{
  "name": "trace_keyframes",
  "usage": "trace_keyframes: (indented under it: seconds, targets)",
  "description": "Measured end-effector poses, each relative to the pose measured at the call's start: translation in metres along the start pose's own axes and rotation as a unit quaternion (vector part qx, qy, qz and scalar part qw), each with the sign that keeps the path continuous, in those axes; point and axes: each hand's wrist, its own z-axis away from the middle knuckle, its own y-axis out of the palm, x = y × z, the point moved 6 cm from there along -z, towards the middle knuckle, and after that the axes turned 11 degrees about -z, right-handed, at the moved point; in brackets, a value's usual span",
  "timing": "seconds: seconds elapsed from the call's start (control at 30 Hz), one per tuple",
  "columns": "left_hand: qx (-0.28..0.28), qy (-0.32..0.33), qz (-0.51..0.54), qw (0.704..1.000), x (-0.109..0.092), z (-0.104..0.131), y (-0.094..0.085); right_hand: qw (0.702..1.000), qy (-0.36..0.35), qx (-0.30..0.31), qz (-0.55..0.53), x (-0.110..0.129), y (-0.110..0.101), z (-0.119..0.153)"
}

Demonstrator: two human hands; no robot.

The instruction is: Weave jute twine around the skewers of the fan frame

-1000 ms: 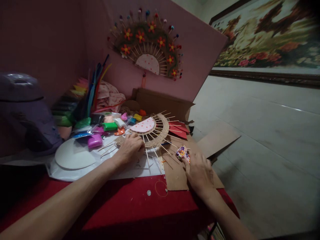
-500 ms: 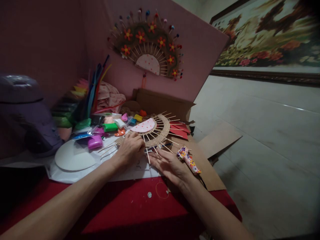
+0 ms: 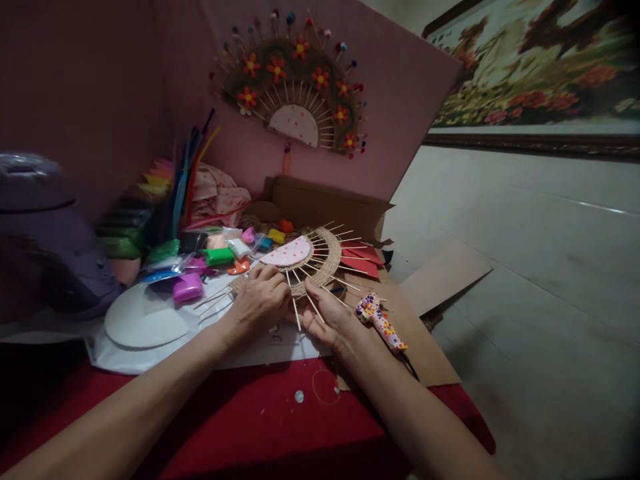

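Observation:
A half-round fan of thin wooden sticks and twine (image 3: 329,265) lies tilted between my hands, with a dotted pink half-disc (image 3: 287,253) at its centre. My left hand (image 3: 263,298) is closed on the near left part of the twine band, its fingertips partly hidden. My right hand (image 3: 327,313) grips the band's near edge, thumb on top and fingers underneath. Several bare sticks poke out past the band around both hands. To the right of my right hand, a flower-patterned glue gun (image 3: 381,321) rests on cardboard.
Colourful packets of clay (image 3: 219,257) crowd the left, behind a white disc (image 3: 145,316). A finished fan (image 3: 300,87) hangs on the pink board. Red sheets (image 3: 361,259) and a cardboard sheet (image 3: 425,347) are at right. A purple bag-like object (image 3: 45,233) stands far left.
My right hand has moved up to the fan, its thumb now over the band where before it lay open underneath. The left hand keeps its place. The view has shifted slightly.

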Motion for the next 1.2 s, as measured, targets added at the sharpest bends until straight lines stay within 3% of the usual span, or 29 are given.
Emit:
trace_keyframes:
  seconds: [0.3, 0.57, 0.73, 1.0, 1.2]
  targets:
    - [-0.002, 0.049, -0.035, 0.998, -0.007, -0.002, -0.007, 1.000, -0.001, -0.015, 0.004, -0.004, -0.007, -0.007]
    - [0.001, 0.077, -0.030, 0.997, -0.010, -0.002, -0.011, 0.999, 0.029, -0.014, 0.030, -0.004, 0.002, 0.004]
    - [-0.001, 0.068, -0.009, 0.998, -0.006, -0.001, -0.014, 0.999, 0.017, -0.023, 0.045, 0.000, 0.004, 0.008]
    - [0.012, 0.044, 0.028, 0.999, -0.003, -0.001, -0.019, 0.998, -0.018, 0.035, 0.051, -0.001, -0.001, 0.002]
    - [0.009, 0.023, 0.059, 0.998, -0.001, 0.000, -0.018, 0.997, -0.021, 0.013, 0.069, -0.005, -0.011, -0.005]
